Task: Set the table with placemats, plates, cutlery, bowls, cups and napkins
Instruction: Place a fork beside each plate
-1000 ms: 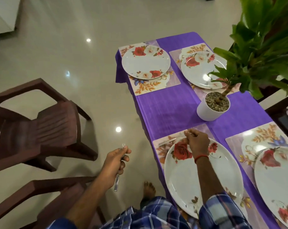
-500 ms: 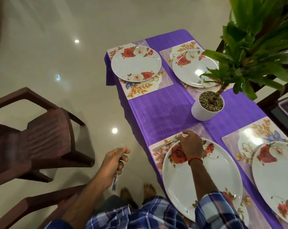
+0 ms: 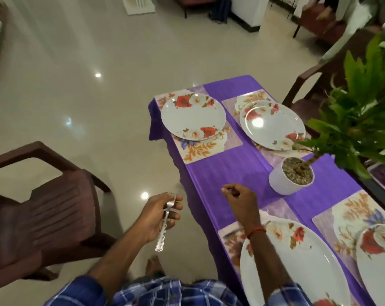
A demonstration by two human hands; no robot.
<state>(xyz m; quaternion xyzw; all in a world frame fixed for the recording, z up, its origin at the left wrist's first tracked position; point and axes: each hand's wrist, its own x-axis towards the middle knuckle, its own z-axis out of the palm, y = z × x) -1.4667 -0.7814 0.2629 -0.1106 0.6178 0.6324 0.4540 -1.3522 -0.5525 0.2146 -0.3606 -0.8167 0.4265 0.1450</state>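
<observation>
My left hand (image 3: 158,217) grips a bundle of steel forks (image 3: 165,226), tines up, over the floor to the left of the purple-clothed table (image 3: 229,173). My right hand (image 3: 239,196) hovers over the cloth just beyond the near placemat (image 3: 228,237), fingers loosely curled, nothing visible in it. A floral plate (image 3: 297,263) lies on that placemat, partly under my forearm. Another plate (image 3: 379,261) sits on the mat to its right. Two more plates (image 3: 193,117) (image 3: 273,127) rest on mats at the table's far end.
A white pot (image 3: 282,184) with a leafy green plant stands mid-table, its leaves overhanging the right side. A brown plastic chair (image 3: 43,213) stands on the left on the glossy floor. Another chair (image 3: 308,85) is behind the far right corner.
My right hand has lifted off the near placemat's top edge and moved forward over the bare cloth. The view has tilted up toward the far place settings.
</observation>
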